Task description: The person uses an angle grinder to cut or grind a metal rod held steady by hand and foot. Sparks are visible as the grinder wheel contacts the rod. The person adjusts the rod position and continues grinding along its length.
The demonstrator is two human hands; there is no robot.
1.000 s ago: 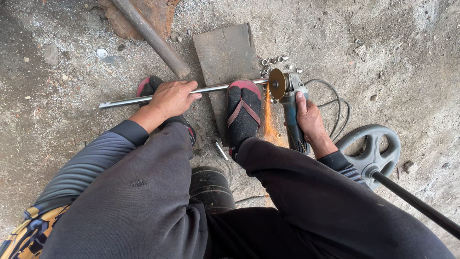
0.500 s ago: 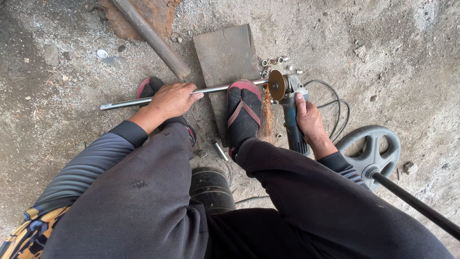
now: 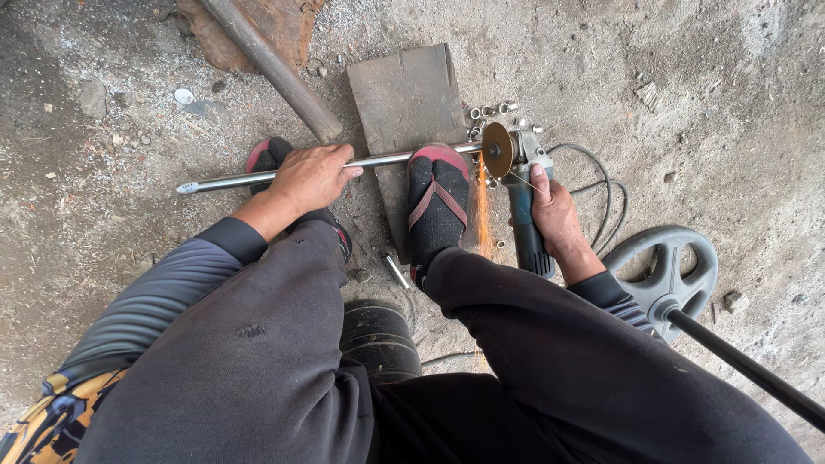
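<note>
Two hands: both closed around something, one on each side of the middle of the frame.
Left hand (image 3: 311, 178): palm down, fingers curled over a thin metal rod (image 3: 232, 180), forearm in a dark sleeve running in from the lower left.
Metal rod: lies level across the middle of the frame, from left of centre to the cutting disc, passing under the toe of the right foot.
Right hand (image 3: 553, 211): wrapped tight round the body of an angle grinder (image 3: 522, 199), thumb along its top, wrist coming up from the lower right.
Angle grinder: right of centre, its yellowish disc (image 3: 497, 149) touching the rod's right end; orange sparks (image 3: 481, 215) fall beside the foot.
Right foot (image 3: 436, 202): black sock, red-strapped sandal, pressing the rod down onto a flat grey block (image 3: 404, 90).
Block: upper centre, rectangular, on the concrete floor (image 3: 112, 258).
Short cut pieces (image 3: 490, 110): small metal tubes, just above the disc.
Label on rod: small dark mark near its left tip, too small to tell more.
</note>
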